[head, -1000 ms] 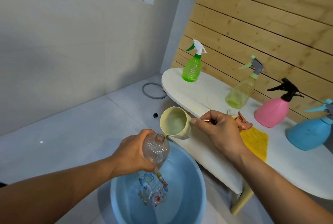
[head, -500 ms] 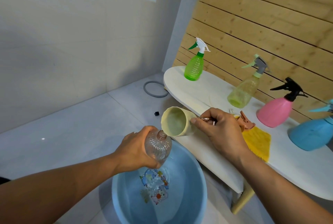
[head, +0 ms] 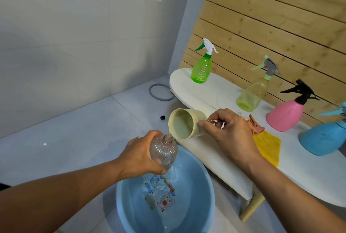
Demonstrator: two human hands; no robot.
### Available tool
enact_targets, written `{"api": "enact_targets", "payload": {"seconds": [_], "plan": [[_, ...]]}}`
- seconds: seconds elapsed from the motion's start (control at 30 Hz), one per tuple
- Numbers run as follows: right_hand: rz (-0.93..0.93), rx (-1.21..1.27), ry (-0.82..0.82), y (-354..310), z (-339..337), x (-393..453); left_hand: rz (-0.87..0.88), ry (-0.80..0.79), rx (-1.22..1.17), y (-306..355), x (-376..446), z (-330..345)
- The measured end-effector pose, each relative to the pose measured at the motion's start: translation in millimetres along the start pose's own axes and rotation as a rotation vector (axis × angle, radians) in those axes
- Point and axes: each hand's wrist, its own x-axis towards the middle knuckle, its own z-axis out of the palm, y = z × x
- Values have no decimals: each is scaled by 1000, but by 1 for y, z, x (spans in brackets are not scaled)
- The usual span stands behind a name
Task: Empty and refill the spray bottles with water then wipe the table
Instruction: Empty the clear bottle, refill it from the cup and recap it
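The left hand (head: 139, 155) is wrapped around the ribbed body of a clear, headless plastic spray bottle (head: 163, 153), holding it tilted with its open pinkish neck pointing up toward the cup, directly above the round light-blue plastic basin (head: 204, 202). The right hand (head: 231, 135) pinches the copper-coloured metal handle of a pale cream cup (head: 184, 124), which is tipped on its side so its rim meets the bottle's neck; a thin stream of water runs from the cup into the bottle. The basin sits on the floor, holds water, and shows cartoon figures on its bottom.

Just right of the basin stands a long white oval-ended table (head: 307, 174). On it, farthest from the basin, are a green ribbed spray bottle (head: 201, 68), a yellowish translucent spray bottle with a grey trigger (head: 251, 94), a pink spray bottle with a black trigger (head: 286, 113) and a blue spray bottle (head: 324, 138) at the frame's right edge. A yellow cloth (head: 267, 147) lies on the table beside the right wrist, with a peach-coloured detached spray head (head: 256, 126) touching its far edge. Beyond the basin, on the floor, lie a grey ring (head: 161, 92) and a small black cube (head: 163, 117).
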Motion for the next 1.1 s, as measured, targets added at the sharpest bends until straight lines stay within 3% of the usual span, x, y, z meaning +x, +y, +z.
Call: {"api": "enact_targets", "payload": {"seconds": [1.1], "plan": [[-195,-135,56,-12,-4,-6,-11,-26,-6,3,-2,0]]}}
